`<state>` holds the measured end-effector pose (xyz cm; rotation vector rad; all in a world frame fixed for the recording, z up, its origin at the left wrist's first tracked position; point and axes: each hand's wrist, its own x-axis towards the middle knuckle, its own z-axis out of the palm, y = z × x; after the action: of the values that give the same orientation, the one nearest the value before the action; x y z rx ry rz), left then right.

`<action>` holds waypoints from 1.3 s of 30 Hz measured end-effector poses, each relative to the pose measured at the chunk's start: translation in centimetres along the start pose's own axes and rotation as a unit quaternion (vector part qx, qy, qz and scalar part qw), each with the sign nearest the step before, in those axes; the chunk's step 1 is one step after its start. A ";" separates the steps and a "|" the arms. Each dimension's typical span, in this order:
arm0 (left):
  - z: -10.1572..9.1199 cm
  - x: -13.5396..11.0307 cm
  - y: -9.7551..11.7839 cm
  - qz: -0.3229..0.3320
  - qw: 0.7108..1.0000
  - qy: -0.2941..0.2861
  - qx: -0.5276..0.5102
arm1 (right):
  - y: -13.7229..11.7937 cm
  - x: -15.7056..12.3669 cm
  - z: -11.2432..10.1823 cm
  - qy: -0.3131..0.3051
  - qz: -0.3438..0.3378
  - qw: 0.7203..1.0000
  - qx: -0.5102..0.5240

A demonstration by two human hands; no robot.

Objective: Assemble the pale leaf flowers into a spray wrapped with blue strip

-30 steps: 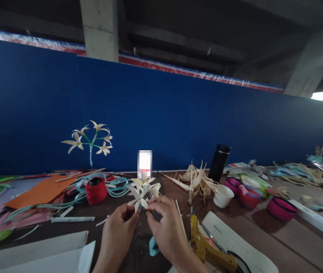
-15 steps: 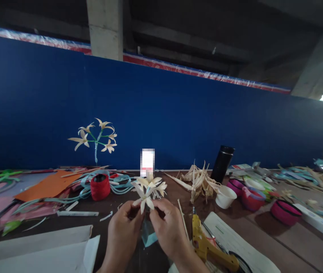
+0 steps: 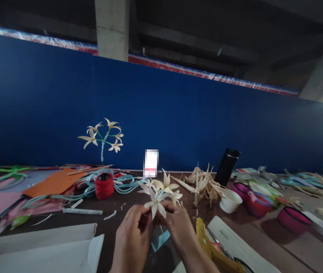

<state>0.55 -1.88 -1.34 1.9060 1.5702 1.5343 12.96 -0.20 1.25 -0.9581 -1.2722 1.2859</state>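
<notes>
Cream-petalled flower cluster [image 3: 158, 203], one: we found it in front of us above the tabletop [image 3: 111, 229], between the left hand [image 3: 134, 233] and the right hand [image 3: 180, 223]. Each hand's grip was narrow, pinched on the cluster at its base; the stem and most fingertips were hidden from us by petals and knuckles. Pale blue strip [image 3: 160, 241], one: below the cluster, between the wrists; we could not trace its upper end. Yellow glue gun [image 3: 205, 237], one: beside the right hand, handle cut off at the lower edge. Upright rectangular item [image 3: 151, 163], one: behind the cluster, pixelated, illegible to us. Black flask [image 3: 227, 165], one: foot partly hidden behind dried husks [image 3: 201, 184]. Red spool [image 3: 104, 188], one: covering part of some light blue cords [image 3: 85, 182].
</notes>
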 end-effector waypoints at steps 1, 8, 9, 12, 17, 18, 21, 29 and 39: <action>0.0 0.0 0.0 0.001 1.000 -0.001 -0.004 | 0.0 0.0 -0.1 0.001 -0.006 1.000 -0.007; 0.2 -0.2 -0.5 -0.006 0.997 -0.024 -0.074 | 0.9 0.5 -0.9 0.036 -0.041 0.997 -0.049; 0.2 -0.3 -0.6 -0.016 0.996 -0.027 -0.084 | 0.9 0.4 -0.8 0.045 -0.054 0.995 -0.070; 0.2 -0.1 -0.5 -0.073 0.991 -0.039 -0.109 | 0.8 0.0 -0.2 0.071 -0.096 0.985 -0.125; -0.1 0.5 0.8 -0.200 0.954 -0.066 -0.215 | 0.1 -0.6 0.5 0.089 -0.141 0.970 -0.175; -0.2 0.6 1.0 -0.217 0.945 -0.081 -0.230 | -0.1 -0.6 0.4 0.087 -0.143 0.970 -0.177; -0.3 0.8 1.2 -0.241 0.926 -0.133 -0.259 | -0.4 -0.7 0.2 0.068 -0.143 0.972 -0.174; -0.9 0.9 1.3 -0.217 0.937 -0.131 -0.241 | -0.4 -0.7 -0.2 0.033 -0.129 0.977 -0.167; -1.5 0.8 1.9 -0.211 0.937 -0.104 -0.260 | -0.4 -0.5 -0.4 0.006 -0.142 0.978 -0.152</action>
<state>0.39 -2.64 1.10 1.2910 1.2177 1.3339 13.47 -0.71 1.53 -0.9510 -1.5639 0.8773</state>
